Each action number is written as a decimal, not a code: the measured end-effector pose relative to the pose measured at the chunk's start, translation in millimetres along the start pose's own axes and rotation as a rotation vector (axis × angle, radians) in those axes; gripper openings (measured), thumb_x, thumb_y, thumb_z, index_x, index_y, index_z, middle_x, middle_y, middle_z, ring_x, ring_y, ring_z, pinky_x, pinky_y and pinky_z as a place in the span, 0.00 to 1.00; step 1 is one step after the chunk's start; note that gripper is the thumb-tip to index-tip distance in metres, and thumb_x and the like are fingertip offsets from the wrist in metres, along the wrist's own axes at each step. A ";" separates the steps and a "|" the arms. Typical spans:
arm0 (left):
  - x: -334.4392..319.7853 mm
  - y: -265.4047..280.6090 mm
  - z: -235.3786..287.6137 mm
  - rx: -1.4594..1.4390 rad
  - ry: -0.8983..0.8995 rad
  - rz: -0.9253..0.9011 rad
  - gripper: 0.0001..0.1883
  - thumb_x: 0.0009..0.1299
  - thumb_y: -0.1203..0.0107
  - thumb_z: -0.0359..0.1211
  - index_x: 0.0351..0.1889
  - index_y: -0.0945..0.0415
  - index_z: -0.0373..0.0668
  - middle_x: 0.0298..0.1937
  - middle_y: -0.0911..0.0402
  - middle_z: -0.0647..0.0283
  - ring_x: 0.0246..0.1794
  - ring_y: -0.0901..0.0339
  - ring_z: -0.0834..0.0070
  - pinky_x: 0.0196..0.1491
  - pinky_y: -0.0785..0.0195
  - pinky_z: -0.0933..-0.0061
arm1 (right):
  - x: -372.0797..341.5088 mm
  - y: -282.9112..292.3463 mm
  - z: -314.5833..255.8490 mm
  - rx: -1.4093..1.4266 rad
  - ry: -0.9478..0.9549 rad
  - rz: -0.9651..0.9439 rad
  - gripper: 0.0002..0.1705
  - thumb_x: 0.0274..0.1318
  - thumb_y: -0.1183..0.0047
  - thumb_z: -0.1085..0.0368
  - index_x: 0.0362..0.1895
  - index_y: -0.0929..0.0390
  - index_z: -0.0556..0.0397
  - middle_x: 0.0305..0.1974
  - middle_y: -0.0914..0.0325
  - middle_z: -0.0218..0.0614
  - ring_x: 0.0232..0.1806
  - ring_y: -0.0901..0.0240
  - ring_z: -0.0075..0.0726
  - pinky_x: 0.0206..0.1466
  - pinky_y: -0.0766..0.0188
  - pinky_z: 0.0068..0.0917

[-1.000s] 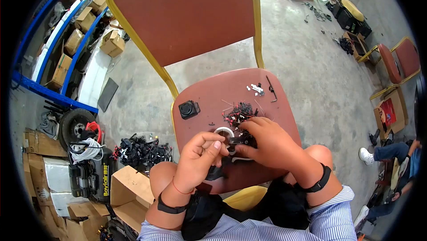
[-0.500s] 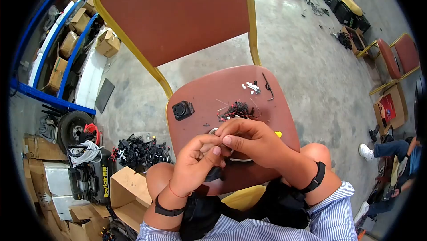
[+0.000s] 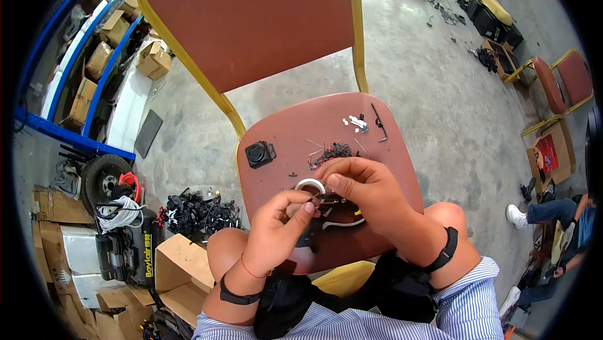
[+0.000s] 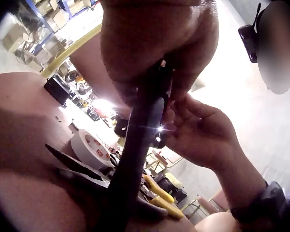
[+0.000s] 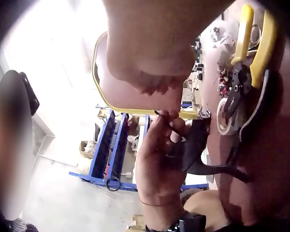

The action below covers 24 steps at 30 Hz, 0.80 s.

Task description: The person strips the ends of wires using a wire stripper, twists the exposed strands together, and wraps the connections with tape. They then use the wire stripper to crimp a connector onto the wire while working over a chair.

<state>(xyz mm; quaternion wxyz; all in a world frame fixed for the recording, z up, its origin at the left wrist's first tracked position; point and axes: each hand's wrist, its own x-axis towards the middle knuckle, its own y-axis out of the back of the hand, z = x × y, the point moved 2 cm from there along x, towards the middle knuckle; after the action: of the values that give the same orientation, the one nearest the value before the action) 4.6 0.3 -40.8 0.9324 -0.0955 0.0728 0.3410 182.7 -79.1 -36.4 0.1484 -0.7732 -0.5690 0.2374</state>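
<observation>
My left hand (image 3: 276, 224) pinches a dark piece between thumb and fingers over the chair seat (image 3: 279, 126). From the right wrist view, a black curved part (image 5: 198, 145) hangs at that hand, with a thin dark strand by the fingertips. My right hand (image 3: 374, 195) is bent close beside it, thumb near the forefinger; whether anything is between them cannot be told. Below the hands lie a white tape roll (image 5: 224, 116) and a plier-like tool (image 5: 239, 79) with yellow handles, on the seat.
Also on the seat are a black square device (image 3: 259, 154), a heap of small wires (image 3: 336, 151), white bits (image 3: 358, 123) and a hex key (image 3: 380, 123). An open carton (image 3: 183, 261) and a black cable pile (image 3: 201, 214) stand left; another person sits far right.
My right hand came from over the tool to my left fingertips, then drew slightly apart, uncovering the tape roll again. The left hand stayed nearly in place.
</observation>
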 end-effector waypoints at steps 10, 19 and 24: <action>6.2 6.0 -3.0 -0.005 0.007 0.104 0.10 0.80 0.47 0.29 0.54 0.24 0.33 0.39 0.16 0.62 0.39 0.19 0.78 0.47 0.23 0.75 | -8.6 53.0 -25.4 -1.569 0.338 0.165 0.10 0.52 0.36 0.63 0.35 0.22 0.52 0.34 0.21 0.42 0.42 0.21 0.50 0.45 0.24 0.43; 5.0 10.2 4.6 -0.013 0.018 0.173 0.09 0.80 0.46 0.31 0.51 0.23 0.34 0.36 0.17 0.62 0.32 0.18 0.77 0.40 0.23 0.75 | -24.1 42.8 17.0 -2.169 0.140 -0.042 0.16 0.48 0.37 0.60 0.41 0.24 0.50 0.35 0.22 0.34 0.42 0.21 0.43 0.43 0.24 0.34; 3.9 15.0 7.9 -0.019 0.009 0.186 0.10 0.80 0.45 0.31 0.51 0.22 0.34 0.35 0.17 0.62 0.32 0.18 0.77 0.39 0.23 0.75 | -25.4 51.4 11.0 -2.032 0.081 -0.166 0.12 0.48 0.40 0.63 0.37 0.24 0.53 0.36 0.20 0.40 0.40 0.19 0.48 0.41 0.23 0.39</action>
<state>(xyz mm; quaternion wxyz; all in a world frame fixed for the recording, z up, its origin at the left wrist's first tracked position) -1.6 15.7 -35.9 0.8953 -0.0989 0.0825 0.4265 212.4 -119.5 -66.4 -0.5427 -0.4992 -0.5479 -0.3951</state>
